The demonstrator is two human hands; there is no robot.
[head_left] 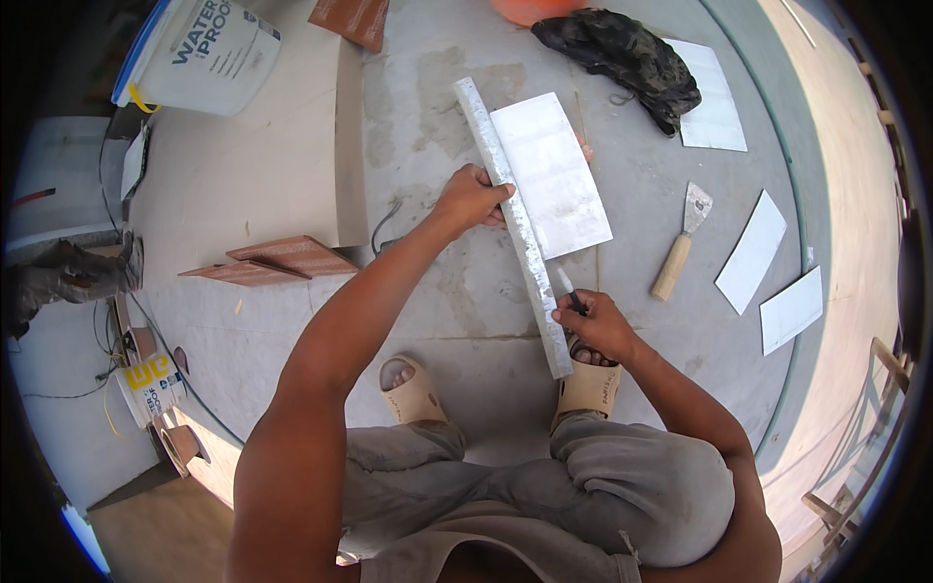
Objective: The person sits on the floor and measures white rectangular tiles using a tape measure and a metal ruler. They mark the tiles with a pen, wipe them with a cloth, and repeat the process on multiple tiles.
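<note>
Head view: my L hand (476, 199) is clenched round a long bar (528, 243), thumb on top; most of the fingers are tucked behind, so can't see how they sit. My R hand (601, 325) grasps a dark marker (577, 304), pale end up, just beside the bar; rest of the barrel is hidden in my fingers, & can't tell if that end is cap or tip. R thumb is at the bar near its lower end. The bar hides the L edge of a white tile (554, 175); can't tell if it rests on it or sits a bit above. A small reddish bit (585, 149) pokes out past the tile's R edge, mostly covered. Orange obj. (536, 10) up top is cut off, ditto the bucket (209, 58) top L. Dark bag (622, 63) covers pt. of a white sheet (709, 102).

Bar: straight, narrow, silvery w/ whitish blotches, slanting from above the tile's upper L corner down to my R sandal (591, 389). Tile: flat, bright white, roughly rectangular, faint smudges, lying on the grey floor (466, 291) in front of me. Off R: putty knife (680, 238) w/ wooden handle, then 2 white pcs. (753, 253). Off L: 2 brown tiles (296, 255).
</note>
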